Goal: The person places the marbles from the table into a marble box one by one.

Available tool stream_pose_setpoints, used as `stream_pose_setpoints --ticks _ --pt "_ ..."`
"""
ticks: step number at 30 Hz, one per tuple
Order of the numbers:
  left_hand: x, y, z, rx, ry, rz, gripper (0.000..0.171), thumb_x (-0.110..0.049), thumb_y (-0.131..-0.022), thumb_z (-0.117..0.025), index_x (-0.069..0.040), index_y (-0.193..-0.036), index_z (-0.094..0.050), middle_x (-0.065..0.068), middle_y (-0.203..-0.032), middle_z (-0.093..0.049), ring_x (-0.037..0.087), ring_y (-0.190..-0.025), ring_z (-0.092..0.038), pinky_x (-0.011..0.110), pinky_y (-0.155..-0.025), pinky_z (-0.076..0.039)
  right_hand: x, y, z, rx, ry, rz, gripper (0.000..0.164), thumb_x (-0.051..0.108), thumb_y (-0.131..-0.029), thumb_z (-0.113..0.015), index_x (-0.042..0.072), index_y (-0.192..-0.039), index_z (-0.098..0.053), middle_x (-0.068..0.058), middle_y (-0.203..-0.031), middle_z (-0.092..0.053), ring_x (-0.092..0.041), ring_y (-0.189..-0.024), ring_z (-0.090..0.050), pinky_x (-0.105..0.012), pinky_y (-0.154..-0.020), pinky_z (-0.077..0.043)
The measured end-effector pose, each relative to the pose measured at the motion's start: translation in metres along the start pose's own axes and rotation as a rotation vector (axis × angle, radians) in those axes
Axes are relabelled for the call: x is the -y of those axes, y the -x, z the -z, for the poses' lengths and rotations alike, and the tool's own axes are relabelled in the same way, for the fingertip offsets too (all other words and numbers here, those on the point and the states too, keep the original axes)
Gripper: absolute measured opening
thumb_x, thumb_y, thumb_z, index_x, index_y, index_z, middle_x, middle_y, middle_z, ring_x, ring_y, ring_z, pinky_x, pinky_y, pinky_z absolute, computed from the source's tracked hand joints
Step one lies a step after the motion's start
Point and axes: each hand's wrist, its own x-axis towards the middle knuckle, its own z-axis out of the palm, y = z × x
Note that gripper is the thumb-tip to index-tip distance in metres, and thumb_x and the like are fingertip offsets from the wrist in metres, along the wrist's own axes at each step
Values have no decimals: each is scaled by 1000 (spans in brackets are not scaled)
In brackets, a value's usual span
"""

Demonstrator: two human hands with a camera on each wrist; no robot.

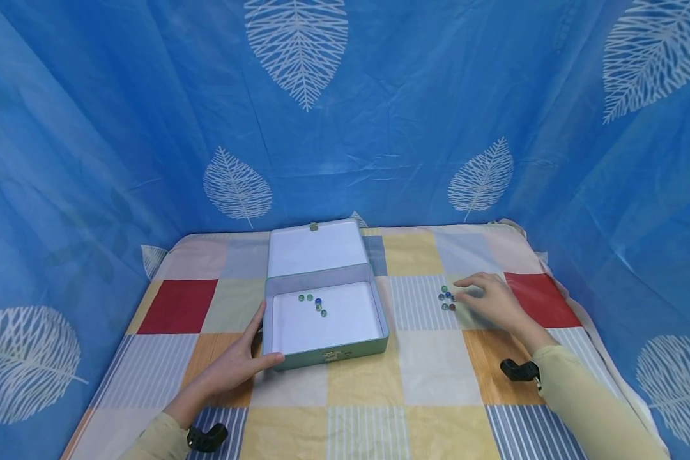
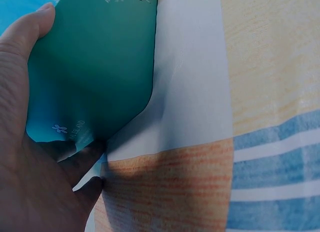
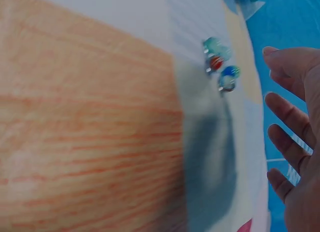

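Note:
A shallow green tin box [image 1: 322,356] with a white inside stands with its lid [image 1: 316,249] laid back. Several glass marbles [image 1: 319,308], green and blue, lie on its floor. My left hand [image 1: 241,361] rests against the box's near left corner, thumb at the front edge and fingers spread along the left side; in the left wrist view those fingers touch the green wall [image 2: 95,66]. To the right, a small cluster of marbles [image 1: 444,298] sits on the cloth. Just beside it my right hand [image 1: 494,303] hovers, fingers apart, with nothing visible between them.
A patchwork cloth [image 1: 362,425] covers the table. Blue curtains [image 1: 356,160] with white leaf prints enclose the back and both sides. Each wrist wears a black band device, one [image 1: 207,438] on the left and one [image 1: 519,370] on the right.

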Motion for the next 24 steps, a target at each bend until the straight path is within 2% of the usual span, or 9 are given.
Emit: stream_pose_setpoints --ticks 11,24 --pt "0 0 0 1 13 6 110 -47 -92 -74 -45 -161 12 9 -171 2 39 -155 -5 70 -116 -14 -15 -1 -13 3 35 -26 33 29 -95 -75 12 -123 -75 -13 -124 -63 -36 -118 -51 -60 -97 -43" --pt "0 1 -1 -1 7 20 110 -50 -91 -74 -47 -160 12 10 -171 1 38 -155 -6 68 -117 -14 -22 -2 -21 13 24 -64 30 30 -96 -73 14 -122 -75 -12 -125 -63 -35 -120 -50 -61 -100 -41"
